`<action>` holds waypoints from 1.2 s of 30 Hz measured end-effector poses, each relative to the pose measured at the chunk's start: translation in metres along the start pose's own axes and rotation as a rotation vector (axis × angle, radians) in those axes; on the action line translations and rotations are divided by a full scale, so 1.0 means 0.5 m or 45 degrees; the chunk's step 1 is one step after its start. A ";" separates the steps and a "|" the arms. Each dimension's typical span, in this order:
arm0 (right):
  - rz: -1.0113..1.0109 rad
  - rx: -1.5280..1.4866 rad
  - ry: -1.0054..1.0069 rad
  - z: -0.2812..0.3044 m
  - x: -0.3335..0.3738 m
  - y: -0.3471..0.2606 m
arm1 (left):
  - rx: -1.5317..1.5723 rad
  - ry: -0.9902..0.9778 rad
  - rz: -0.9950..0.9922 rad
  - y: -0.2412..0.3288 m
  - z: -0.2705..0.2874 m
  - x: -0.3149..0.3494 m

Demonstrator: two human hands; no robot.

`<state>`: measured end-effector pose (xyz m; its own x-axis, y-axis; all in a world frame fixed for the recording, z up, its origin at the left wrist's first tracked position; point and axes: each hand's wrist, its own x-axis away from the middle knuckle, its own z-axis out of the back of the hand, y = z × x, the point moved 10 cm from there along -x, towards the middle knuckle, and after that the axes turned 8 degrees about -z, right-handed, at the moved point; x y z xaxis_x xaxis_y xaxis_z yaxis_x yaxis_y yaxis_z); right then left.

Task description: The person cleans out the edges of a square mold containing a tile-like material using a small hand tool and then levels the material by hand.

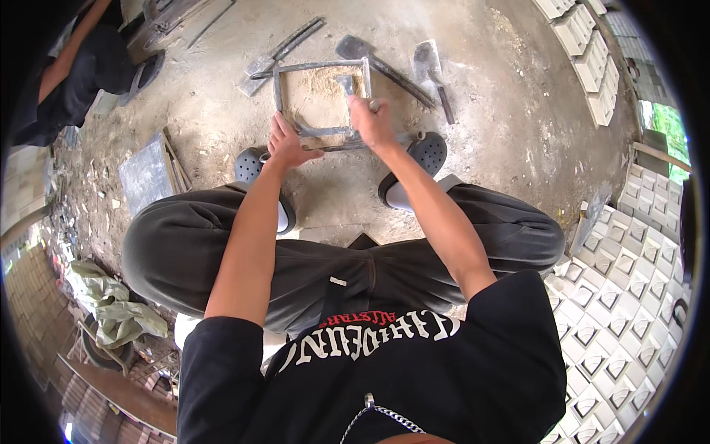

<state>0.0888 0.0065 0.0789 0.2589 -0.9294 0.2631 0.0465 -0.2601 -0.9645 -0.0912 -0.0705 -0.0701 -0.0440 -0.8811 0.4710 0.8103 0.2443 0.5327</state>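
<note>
A rectangular metal frame (323, 66) lies on the ground in front of my feet, with pale powder (314, 92) inside it. My right hand (372, 122) is closed round the handle of a scraper (345, 83). The scraper's flat blade points away from me, over the powder near the frame's right side. At the frame's near left corner rests my left hand (288, 146), its fingers stretched out against the bar and its thumb pointing right. The frame's near right corner is partly hidden by my right hand and wrist.
Beyond the frame lie a trowel (255, 78), a dark flat tool (356, 49) and a small trowel (427, 61). A flat board (148, 174) lies left. Pale patterned blocks (606, 296) are stacked right. Another person's leg (92, 70) shows at far left.
</note>
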 end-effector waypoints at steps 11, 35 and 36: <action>0.059 -0.298 0.096 0.026 0.046 0.001 | 0.006 0.023 0.003 -0.011 0.003 -0.010; 0.302 -0.616 0.209 0.132 0.042 -0.107 | -0.531 0.180 -0.485 0.267 -0.113 0.123; 0.326 -0.629 0.225 0.137 0.044 -0.127 | -0.536 0.160 -0.481 0.280 -0.124 0.125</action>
<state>0.1577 0.0205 0.1444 0.0353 -0.9973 0.0642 -0.4630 -0.0733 -0.8833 0.0560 -0.1166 -0.0097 -0.3265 -0.9234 0.2018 0.9156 -0.2560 0.3100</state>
